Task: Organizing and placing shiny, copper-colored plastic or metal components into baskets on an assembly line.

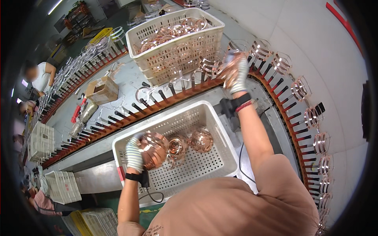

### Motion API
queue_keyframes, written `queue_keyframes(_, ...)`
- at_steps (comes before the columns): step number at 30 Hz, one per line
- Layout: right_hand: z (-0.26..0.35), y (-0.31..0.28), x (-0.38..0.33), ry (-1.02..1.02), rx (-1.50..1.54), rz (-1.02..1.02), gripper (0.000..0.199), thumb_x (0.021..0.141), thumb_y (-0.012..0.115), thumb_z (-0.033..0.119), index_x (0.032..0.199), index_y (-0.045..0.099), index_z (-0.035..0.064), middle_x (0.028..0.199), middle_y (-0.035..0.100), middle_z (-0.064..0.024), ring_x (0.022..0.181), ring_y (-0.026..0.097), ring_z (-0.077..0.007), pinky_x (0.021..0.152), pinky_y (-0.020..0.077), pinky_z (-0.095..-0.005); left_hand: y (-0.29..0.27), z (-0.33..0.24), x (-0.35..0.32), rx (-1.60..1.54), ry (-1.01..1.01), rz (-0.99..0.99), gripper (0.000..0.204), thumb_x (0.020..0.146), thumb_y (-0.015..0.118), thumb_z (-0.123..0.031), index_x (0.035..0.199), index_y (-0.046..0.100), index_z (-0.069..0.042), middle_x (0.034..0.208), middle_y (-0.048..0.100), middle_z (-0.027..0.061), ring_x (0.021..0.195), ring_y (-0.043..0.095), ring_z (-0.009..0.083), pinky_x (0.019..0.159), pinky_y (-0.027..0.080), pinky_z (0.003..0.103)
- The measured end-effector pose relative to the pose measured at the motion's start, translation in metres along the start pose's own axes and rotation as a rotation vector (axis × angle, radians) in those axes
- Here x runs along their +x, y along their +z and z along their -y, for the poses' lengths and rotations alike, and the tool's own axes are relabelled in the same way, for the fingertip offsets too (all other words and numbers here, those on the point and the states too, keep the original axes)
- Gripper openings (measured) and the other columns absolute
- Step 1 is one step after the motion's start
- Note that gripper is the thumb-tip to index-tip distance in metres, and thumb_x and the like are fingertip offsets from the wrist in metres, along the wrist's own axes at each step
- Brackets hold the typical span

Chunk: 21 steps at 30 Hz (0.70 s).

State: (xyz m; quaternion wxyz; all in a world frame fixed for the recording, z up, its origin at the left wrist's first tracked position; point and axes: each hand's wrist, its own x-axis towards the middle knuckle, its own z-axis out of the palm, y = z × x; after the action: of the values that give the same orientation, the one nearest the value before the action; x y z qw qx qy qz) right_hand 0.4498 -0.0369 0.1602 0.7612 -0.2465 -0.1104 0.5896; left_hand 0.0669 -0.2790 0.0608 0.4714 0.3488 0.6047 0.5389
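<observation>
My left hand, in a striped work glove, grips a shiny copper-coloured stack of metal rings over the left part of a white perforated crate. Inside that crate lie two more round copper-coloured ring pieces, one in the middle and one to its right. Beyond the crate, my right hand reaches up to the bend of a conveyor rail. It is among the copper-coloured ring pieces there, and motion smears its fingers, so its hold is unclear.
Black-handled holders line the curved rail, with copper-coloured ring frames down the right side. Behind stands a crate heaped with copper-coloured pieces. An open cardboard box sits left of it. A black cable hangs beside the near crate. People work far left.
</observation>
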Motion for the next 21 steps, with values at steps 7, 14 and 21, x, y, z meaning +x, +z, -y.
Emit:
queue_keyframes(7, -0.001, -0.052, 0.108, -0.170, -1.263, 0.685, 0.026, 0.098, 0.053, 0.027, 0.101, 0.070, 0.0077, 0.076, 0.065, -0.0073, 0.069, 0.063, -0.0270, 0.065, 0.0531, -0.0400, -0.025, 0.121, 0.029, 1.271, -0.116, 0.308, 0.029, 0.088, 0.057, -0.012, 0.112, 0.073, -0.010, 0.109, 0.070, 0.0224, 0.102, 0.067, 0.0402, 0.088, 0.054, 0.046)
queue_keyframes(14, -0.057, 0.050, 0.005, -0.234, -2.190, 0.558, 0.025, 0.085, 0.059, 0.016, 0.099, 0.076, 0.0045, 0.110, 0.071, -0.0204, 0.107, 0.069, -0.0347, 0.092, 0.0541, -0.0410, -0.108, 0.245, 0.016, 1.186, -0.610, 0.143, 0.038, 0.093, 0.058, -0.038, 0.115, 0.073, -0.011, 0.119, 0.068, 0.0194, 0.113, 0.064, 0.0372, 0.095, 0.053, 0.045)
queue_keyframes(21, 0.034, 0.012, 0.026, -0.395, -0.833, 0.042, 0.026, 0.096, 0.054, 0.016, 0.109, 0.069, -0.0022, 0.084, 0.071, -0.0165, 0.070, 0.068, -0.0268, 0.066, 0.0542, -0.0397, -0.051, 0.206, 0.007, 1.502, -0.487, 0.197, 0.036, 0.089, 0.064, -0.037, 0.108, 0.075, -0.009, 0.115, 0.069, 0.0208, 0.111, 0.066, 0.0348, 0.096, 0.054, 0.043)
